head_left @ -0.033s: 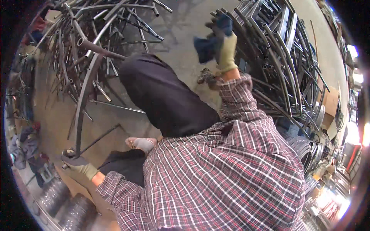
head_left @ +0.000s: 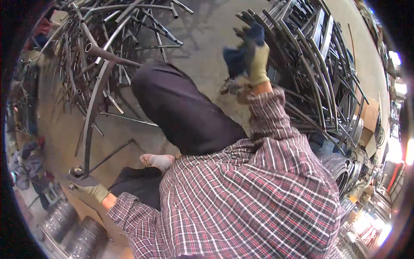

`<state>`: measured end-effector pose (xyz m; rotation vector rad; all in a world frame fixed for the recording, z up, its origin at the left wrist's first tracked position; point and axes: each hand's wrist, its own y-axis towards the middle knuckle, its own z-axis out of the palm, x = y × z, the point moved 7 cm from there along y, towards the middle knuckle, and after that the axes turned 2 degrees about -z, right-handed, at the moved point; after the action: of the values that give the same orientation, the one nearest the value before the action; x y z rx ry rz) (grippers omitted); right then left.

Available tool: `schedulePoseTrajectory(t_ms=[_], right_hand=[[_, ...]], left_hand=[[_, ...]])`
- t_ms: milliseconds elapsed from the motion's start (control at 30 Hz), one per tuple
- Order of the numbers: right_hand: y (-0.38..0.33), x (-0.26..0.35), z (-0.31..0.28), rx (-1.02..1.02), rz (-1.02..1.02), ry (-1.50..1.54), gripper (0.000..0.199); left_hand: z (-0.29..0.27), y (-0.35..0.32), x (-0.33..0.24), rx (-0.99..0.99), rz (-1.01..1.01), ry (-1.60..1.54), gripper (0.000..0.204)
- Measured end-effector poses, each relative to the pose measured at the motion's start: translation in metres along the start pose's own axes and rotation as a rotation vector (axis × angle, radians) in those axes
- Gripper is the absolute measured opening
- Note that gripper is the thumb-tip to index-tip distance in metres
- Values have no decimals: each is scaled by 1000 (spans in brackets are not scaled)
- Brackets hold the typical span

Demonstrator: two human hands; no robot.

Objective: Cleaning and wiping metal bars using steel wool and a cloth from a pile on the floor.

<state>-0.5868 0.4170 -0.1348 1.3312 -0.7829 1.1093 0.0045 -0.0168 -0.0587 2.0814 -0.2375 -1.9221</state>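
My left hand [head_left: 89, 184], in a grey-and-cream work glove, is closed round the lower end of a bent metal tube frame [head_left: 95, 101]. One long curved leg of the frame rises from that hand to a thicker crosspiece, which reaches my dark-trousered knee. A thinner tube slants away to the right of the hand. My right hand [head_left: 258, 56], gloved alike, is raised right of the knee with a dark blue cloth [head_left: 235, 61] in its grip. Just below the cloth shows a grey fuzzy clump [head_left: 230, 86]; what it rests on is unclear.
A tangled heap of metal tubes [head_left: 125, 32] fills the far left. More bent tube frames [head_left: 317, 52] are stacked at the far right, with a cardboard box [head_left: 369, 114] beside them. Wire coils [head_left: 334, 166] lie nearer on the right. Plastic-wrapped rolls [head_left: 88, 237] stand at the lower left.
My right hand has shifted slightly to the right and nearer to me, carrying the cloth with it. My left hand and the tube frame have hardly moved.
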Motion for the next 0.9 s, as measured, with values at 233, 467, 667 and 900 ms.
schedulePoseTrajectory(t_ms=[233,467,667,900], right_hand=[[-31,-69,-26,-138,498,266,35],[78,-12,193,390,-42,168,35],[156,-29,335,543,-560,-667,23],[142,6,397,442,-33,569,22]], left_hand=[[-1,-1,2,-83,-92,-146,25],[17,-33,-19,-204,-256,-132,32],[40,-25,-36,-127,-206,-138,36],[19,-34,-42,-174,-139,-127,36]])
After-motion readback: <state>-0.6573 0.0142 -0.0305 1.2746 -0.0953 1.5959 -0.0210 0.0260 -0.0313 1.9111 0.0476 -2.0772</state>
